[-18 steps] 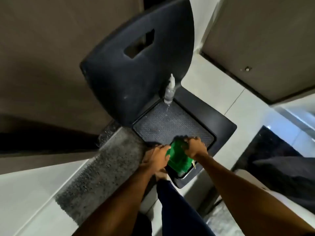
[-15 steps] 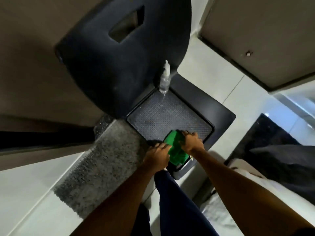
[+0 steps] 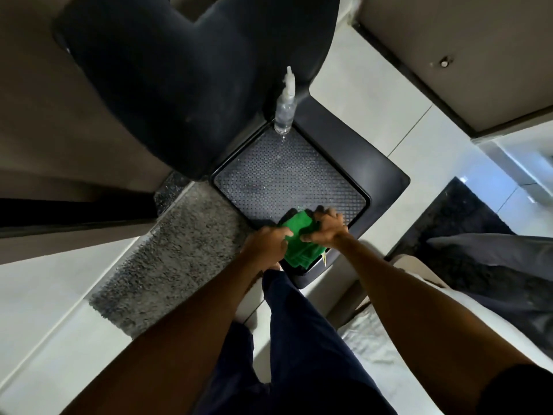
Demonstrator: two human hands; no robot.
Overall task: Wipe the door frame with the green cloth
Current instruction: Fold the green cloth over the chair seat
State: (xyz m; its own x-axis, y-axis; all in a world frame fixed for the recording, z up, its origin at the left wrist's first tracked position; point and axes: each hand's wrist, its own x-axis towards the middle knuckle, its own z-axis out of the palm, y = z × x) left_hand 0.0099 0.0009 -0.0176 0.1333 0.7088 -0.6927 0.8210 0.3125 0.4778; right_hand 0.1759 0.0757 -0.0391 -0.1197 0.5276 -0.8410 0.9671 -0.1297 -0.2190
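The green cloth [image 3: 299, 239] is being gathered tighter than a moment ago on the chair seat [image 3: 287, 181], clamped between the left hand [image 3: 267, 244] and right hand [image 3: 326, 227] (wiping not yet begun).

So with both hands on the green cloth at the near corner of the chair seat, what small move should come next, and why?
Probably lift the green cloth off the black chair seat. The left hand and right hand both grip it bunched at the seat's near corner, so it seems gathered. No wiping of a door frame shows yet, and the spray bottle stands untouched at the far corner.
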